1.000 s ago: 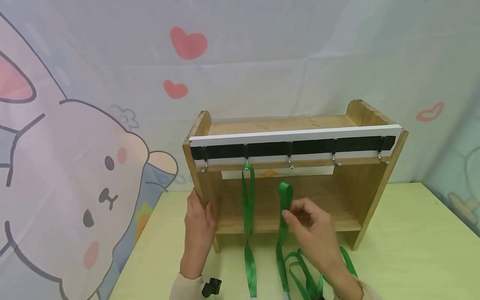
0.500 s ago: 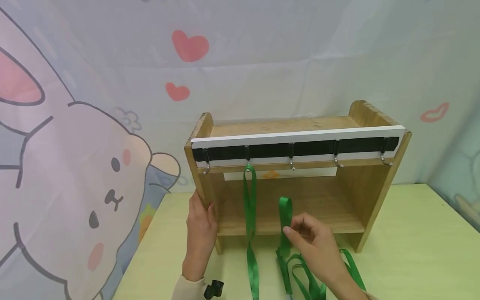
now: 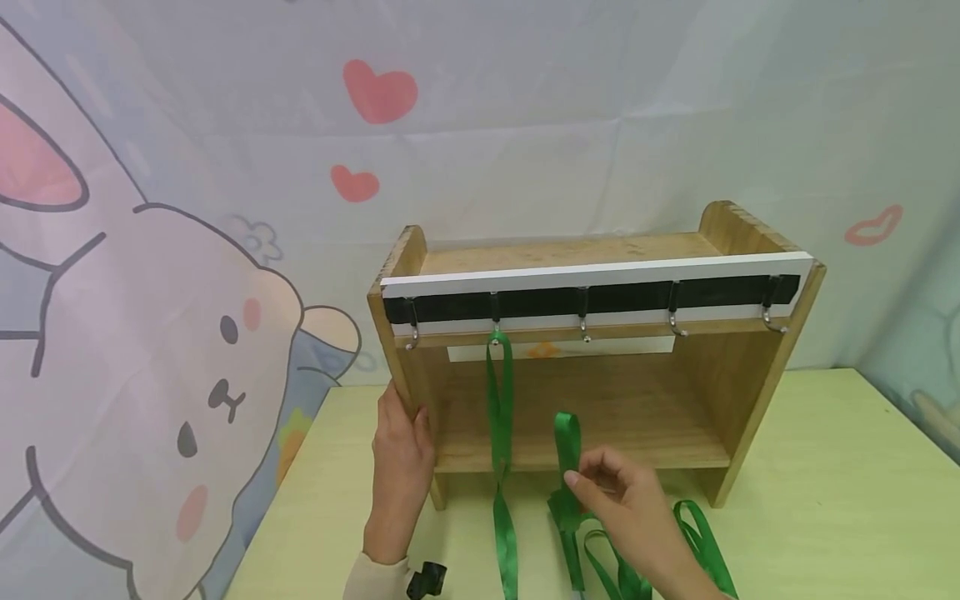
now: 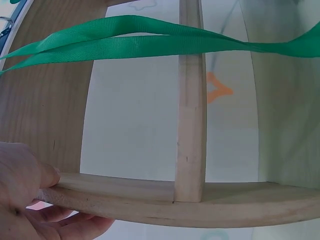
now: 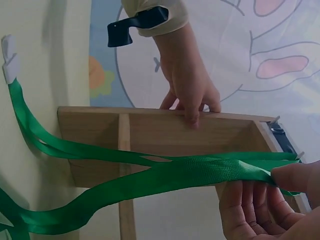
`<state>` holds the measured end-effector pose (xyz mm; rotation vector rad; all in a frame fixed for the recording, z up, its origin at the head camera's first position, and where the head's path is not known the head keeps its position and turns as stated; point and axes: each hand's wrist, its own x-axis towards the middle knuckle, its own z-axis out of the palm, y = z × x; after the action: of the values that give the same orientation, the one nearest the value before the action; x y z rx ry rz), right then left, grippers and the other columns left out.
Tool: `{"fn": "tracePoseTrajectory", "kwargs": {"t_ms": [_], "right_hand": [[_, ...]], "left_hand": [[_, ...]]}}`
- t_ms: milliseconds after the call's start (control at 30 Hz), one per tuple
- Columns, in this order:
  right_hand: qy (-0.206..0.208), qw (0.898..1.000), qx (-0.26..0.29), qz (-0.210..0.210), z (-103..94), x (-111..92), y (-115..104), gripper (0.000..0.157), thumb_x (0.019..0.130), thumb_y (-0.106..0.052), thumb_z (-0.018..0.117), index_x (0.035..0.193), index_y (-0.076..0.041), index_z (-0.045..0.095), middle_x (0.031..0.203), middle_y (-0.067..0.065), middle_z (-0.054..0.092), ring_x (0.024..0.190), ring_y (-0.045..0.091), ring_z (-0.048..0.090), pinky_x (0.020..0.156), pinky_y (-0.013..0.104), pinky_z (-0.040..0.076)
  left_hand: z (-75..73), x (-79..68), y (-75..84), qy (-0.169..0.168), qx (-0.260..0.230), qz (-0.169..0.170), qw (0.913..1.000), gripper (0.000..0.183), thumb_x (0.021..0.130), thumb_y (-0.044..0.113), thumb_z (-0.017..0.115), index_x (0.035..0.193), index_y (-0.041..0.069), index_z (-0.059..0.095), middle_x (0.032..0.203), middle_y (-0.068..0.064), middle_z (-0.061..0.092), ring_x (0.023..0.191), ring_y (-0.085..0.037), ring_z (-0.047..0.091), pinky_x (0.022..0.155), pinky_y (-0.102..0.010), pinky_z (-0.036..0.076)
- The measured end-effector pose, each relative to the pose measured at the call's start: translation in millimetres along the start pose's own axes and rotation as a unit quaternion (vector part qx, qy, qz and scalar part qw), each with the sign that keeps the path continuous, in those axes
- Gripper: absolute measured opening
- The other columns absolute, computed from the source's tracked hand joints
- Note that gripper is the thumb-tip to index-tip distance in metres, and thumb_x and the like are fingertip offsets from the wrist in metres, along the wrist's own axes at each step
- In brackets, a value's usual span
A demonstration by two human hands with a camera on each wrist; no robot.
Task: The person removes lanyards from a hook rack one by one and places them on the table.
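My left hand grips the left side panel of a small wooden shelf; in the left wrist view its thumb and fingers lie on either side of the panel's edge. My right hand pinches a green lanyard between thumb and fingertips, its folded loop standing up in front of the lower board. Another green lanyard hangs by its loop from the second hook from the left. Both ribbons also run across the right wrist view, where a white clip ends one.
A white rail with a black strip and several metal hooks crosses the shelf's top front. More green lanyards lie on the pale yellow table near my right forearm. A printed cloth hangs behind.
My right hand has moved down with the pinched lanyard, so its loop sits lower, farther below the hooks. The left hand keeps its grip on the shelf.
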<state>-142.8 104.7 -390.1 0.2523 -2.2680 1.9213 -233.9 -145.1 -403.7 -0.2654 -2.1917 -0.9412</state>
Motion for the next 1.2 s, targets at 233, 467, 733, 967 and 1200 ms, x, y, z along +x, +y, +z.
{"fn": "tracePoseTrajectory", "kwargs": {"t_ms": [233,467,733,967,1200], "right_hand": [[-0.005,1.0,-0.009,0.024,4.2,-2.2,10.0,0.009,0.096,-0.011,0.07,0.096,-0.003,0.065,0.089,0.008,0.065,0.077,0.016,0.065,0.071,0.03,0.058],[-0.025,0.999,-0.019,0.029,3.1,-3.8,20.5,0.01,0.098,-0.012,0.068,0.097,-0.003,0.064,0.09,0.007,0.064,0.075,0.015,0.062,0.07,0.029,0.057],[-0.05,0.998,-0.033,-0.004,4.8,0.3,19.9,0.011,0.098,-0.013,0.067,0.094,-0.003,0.064,0.09,0.009,0.065,0.077,0.014,0.063,0.068,0.032,0.059],[-0.062,0.996,-0.056,0.013,4.3,0.2,22.7,0.011,0.097,-0.015,0.069,0.096,-0.004,0.066,0.088,0.006,0.065,0.073,0.014,0.062,0.064,0.029,0.056],[-0.078,0.995,-0.063,0.02,4.9,0.3,26.2,0.01,0.097,-0.014,0.069,0.097,-0.004,0.066,0.086,0.003,0.064,0.07,0.013,0.061,0.059,0.028,0.054]], "left_hand": [[-1.4,-0.6,-0.4,-0.007,0.002,-0.005,1.0,0.052,0.099,-0.005,0.058,0.144,-0.015,0.032,0.128,-0.035,0.047,0.115,-0.053,0.058,0.087,-0.062,0.052],[0.9,-4.7,-0.3,-0.01,0.0,-0.005,0.9999,0.053,0.098,-0.007,0.059,0.143,-0.015,0.032,0.128,-0.035,0.048,0.113,-0.054,0.059,0.086,-0.061,0.053],[1.0,-0.2,-2.7,0.008,0.01,0.016,0.9998,0.052,0.097,-0.009,0.059,0.141,-0.015,0.033,0.124,-0.035,0.049,0.11,-0.053,0.06,0.084,-0.061,0.054],[1.4,0.2,-3.7,0.011,0.01,0.015,0.9998,0.052,0.097,-0.008,0.06,0.141,-0.014,0.034,0.124,-0.034,0.05,0.109,-0.053,0.061,0.085,-0.062,0.054],[0.9,0.9,-2.7,0.014,0.006,0.017,0.9997,0.051,0.096,-0.008,0.06,0.14,-0.014,0.035,0.123,-0.034,0.05,0.108,-0.053,0.061,0.084,-0.063,0.054]]}}
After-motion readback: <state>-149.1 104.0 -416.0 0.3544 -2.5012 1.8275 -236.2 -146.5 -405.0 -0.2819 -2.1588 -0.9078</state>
